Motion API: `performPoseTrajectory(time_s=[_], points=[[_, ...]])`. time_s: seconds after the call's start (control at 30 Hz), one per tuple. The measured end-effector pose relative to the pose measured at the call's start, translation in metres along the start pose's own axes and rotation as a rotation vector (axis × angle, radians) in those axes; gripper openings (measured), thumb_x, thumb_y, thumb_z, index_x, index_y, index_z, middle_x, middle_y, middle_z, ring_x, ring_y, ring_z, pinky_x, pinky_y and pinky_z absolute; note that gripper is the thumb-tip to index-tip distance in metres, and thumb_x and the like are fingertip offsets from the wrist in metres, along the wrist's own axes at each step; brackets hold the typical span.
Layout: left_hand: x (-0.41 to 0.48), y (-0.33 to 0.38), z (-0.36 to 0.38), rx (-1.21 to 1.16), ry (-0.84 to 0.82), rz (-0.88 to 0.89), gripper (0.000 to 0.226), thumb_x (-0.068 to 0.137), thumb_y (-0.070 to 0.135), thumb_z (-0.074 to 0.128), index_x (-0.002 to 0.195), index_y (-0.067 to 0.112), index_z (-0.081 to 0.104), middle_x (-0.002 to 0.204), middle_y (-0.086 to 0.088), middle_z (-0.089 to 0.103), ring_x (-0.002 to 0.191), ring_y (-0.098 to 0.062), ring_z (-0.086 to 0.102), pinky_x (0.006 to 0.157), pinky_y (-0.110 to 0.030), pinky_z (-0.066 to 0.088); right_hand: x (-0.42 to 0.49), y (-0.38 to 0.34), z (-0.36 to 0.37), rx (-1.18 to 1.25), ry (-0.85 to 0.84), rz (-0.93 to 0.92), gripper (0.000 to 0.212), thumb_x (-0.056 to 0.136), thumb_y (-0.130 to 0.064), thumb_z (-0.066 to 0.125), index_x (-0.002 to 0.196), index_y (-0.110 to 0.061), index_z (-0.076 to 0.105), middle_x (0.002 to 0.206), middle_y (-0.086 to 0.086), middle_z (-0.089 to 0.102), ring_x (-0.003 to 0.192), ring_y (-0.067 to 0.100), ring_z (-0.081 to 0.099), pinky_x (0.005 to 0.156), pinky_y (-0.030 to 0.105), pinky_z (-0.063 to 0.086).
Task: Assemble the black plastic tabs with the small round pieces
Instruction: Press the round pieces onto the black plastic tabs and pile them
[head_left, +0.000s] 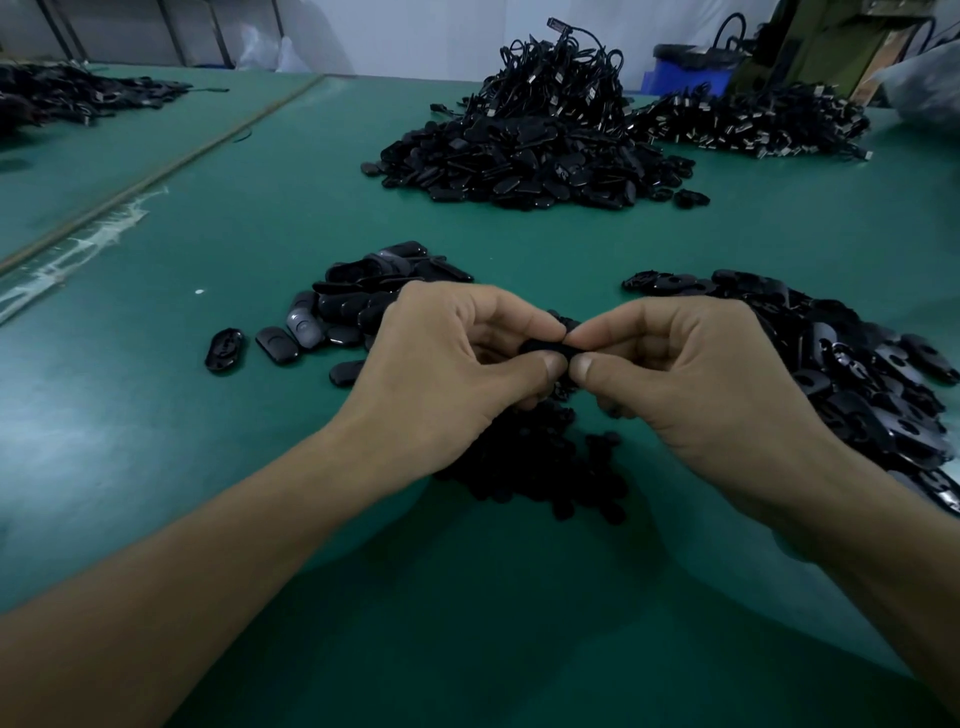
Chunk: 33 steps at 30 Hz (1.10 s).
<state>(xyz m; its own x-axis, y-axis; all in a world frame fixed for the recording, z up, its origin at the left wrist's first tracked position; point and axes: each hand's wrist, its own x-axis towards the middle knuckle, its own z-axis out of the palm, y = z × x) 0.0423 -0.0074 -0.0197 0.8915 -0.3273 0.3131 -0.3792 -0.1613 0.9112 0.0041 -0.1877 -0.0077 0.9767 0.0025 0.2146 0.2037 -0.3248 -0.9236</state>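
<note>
My left hand (447, 364) and my right hand (691, 374) meet above the green table (260, 415), thumbs tip to tip. Between them they pinch one black plastic tab (540, 347); most of it is hidden by the fingers. Whether a small round piece is pressed onto it I cannot tell. Under the hands lies a heap of small round black pieces (540, 467). A pile of oval black tabs (348, 306) sits just left of and behind my left hand. Another pile of black tabs (841, 374) spreads to the right of my right hand.
A big mound of black tabs (524, 161) with black cables (561, 78) on top stands at the middle back. More cables with metal plugs (753, 124) lie at the back right, and a dark heap (78, 96) at the far left. A blue bin (685, 67) stands behind.
</note>
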Motion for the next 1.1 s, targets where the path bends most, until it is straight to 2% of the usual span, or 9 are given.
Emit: performPoseTrajectory(time_s=[0.13, 0.3, 0.4, 0.47, 0.57, 0.67, 0.9, 1.0, 1.1], points=[[0.0, 0.001, 0.0, 0.005, 0.009, -0.003, 0.015, 0.074, 0.009, 0.082, 0.083, 0.019, 0.076, 0.069, -0.003, 0.075, 0.06, -0.022, 0.073, 0.067, -0.042, 0.064, 0.001, 0.002, 0.001, 0.011, -0.007, -0.003, 0.012, 0.082, -0.005, 0.075, 0.082, -0.017, 0.073, 0.062, -0.005, 0.07, 0.054, 0.001, 0.058, 0.054, 0.013, 0.048], [0.002, -0.002, -0.001, 0.032, 0.047, 0.028, 0.02, 0.076, 0.007, 0.083, 0.083, 0.025, 0.075, 0.07, 0.001, 0.075, 0.06, -0.016, 0.073, 0.064, -0.03, 0.062, 0.006, 0.005, 0.0, -0.014, -0.018, -0.077, 0.013, 0.084, -0.006, 0.075, 0.087, -0.019, 0.075, 0.07, -0.007, 0.073, 0.064, 0.002, 0.067, 0.059, 0.012, 0.049], [0.006, -0.009, -0.006, 0.053, 0.142, 0.006, 0.024, 0.081, 0.001, 0.079, 0.084, 0.024, 0.074, 0.072, -0.001, 0.076, 0.063, -0.018, 0.074, 0.069, -0.035, 0.063, 0.011, 0.013, -0.004, -0.302, 0.064, -0.141, 0.014, 0.091, -0.021, 0.069, 0.102, -0.028, 0.073, 0.09, -0.015, 0.074, 0.087, 0.001, 0.068, 0.077, 0.016, 0.052], [0.009, -0.013, -0.013, 0.082, 0.213, -0.004, 0.022, 0.084, 0.002, 0.076, 0.086, 0.024, 0.073, 0.074, 0.0, 0.076, 0.065, -0.017, 0.074, 0.071, -0.036, 0.063, 0.015, 0.02, -0.011, -0.598, 0.094, -0.145, 0.028, 0.096, -0.022, 0.062, 0.123, -0.027, 0.066, 0.118, -0.012, 0.067, 0.11, 0.003, 0.06, 0.095, 0.016, 0.045], [0.014, -0.015, -0.025, 0.153, 0.29, 0.002, 0.025, 0.083, 0.005, 0.076, 0.088, 0.029, 0.073, 0.076, 0.006, 0.076, 0.068, -0.013, 0.075, 0.075, -0.036, 0.063, 0.019, 0.03, -0.023, -0.948, 0.031, 0.035, 0.046, 0.1, -0.025, 0.052, 0.145, -0.024, 0.045, 0.153, 0.001, 0.039, 0.142, 0.023, 0.031, 0.116, 0.041, 0.024], [0.016, -0.018, -0.03, 0.236, 0.361, 0.038, 0.024, 0.079, 0.012, 0.076, 0.088, 0.034, 0.072, 0.081, 0.008, 0.076, 0.074, -0.012, 0.075, 0.079, -0.036, 0.062, 0.02, 0.032, -0.022, -1.019, -0.002, 0.163, 0.049, 0.101, -0.035, 0.045, 0.149, -0.03, 0.038, 0.162, -0.003, 0.023, 0.147, 0.026, 0.017, 0.115, 0.054, 0.021], [0.021, -0.032, -0.047, 0.444, 0.47, 0.001, 0.021, 0.081, 0.027, 0.084, 0.099, 0.029, 0.074, 0.078, 0.021, 0.066, 0.072, 0.013, 0.063, 0.067, 0.002, 0.043, 0.018, 0.027, -0.02, -1.014, -0.006, 0.13, 0.037, 0.101, -0.037, 0.046, 0.136, -0.027, 0.053, 0.141, -0.003, 0.054, 0.133, 0.027, 0.042, 0.108, 0.047, 0.033], [0.023, -0.037, -0.049, 0.489, 0.444, -0.025, 0.021, 0.079, 0.029, 0.084, 0.099, 0.026, 0.075, 0.079, 0.022, 0.064, 0.072, 0.014, 0.061, 0.067, 0.001, 0.043, 0.014, 0.024, -0.021, -0.997, 0.047, 0.044, 0.022, 0.1, -0.031, 0.053, 0.118, -0.025, 0.065, 0.112, -0.002, 0.067, 0.109, 0.025, 0.057, 0.093, 0.041, 0.045], [0.023, -0.04, -0.049, 0.527, 0.411, -0.026, 0.022, 0.079, 0.031, 0.085, 0.098, 0.026, 0.076, 0.077, 0.023, 0.063, 0.068, 0.017, 0.058, 0.065, -0.001, 0.043, 0.014, 0.024, -0.024, -0.895, 0.094, 0.004, 0.012, 0.097, -0.023, 0.061, 0.103, -0.027, 0.07, 0.087, -0.012, 0.06, 0.086, 0.014, 0.059, 0.078, 0.033, 0.05]])
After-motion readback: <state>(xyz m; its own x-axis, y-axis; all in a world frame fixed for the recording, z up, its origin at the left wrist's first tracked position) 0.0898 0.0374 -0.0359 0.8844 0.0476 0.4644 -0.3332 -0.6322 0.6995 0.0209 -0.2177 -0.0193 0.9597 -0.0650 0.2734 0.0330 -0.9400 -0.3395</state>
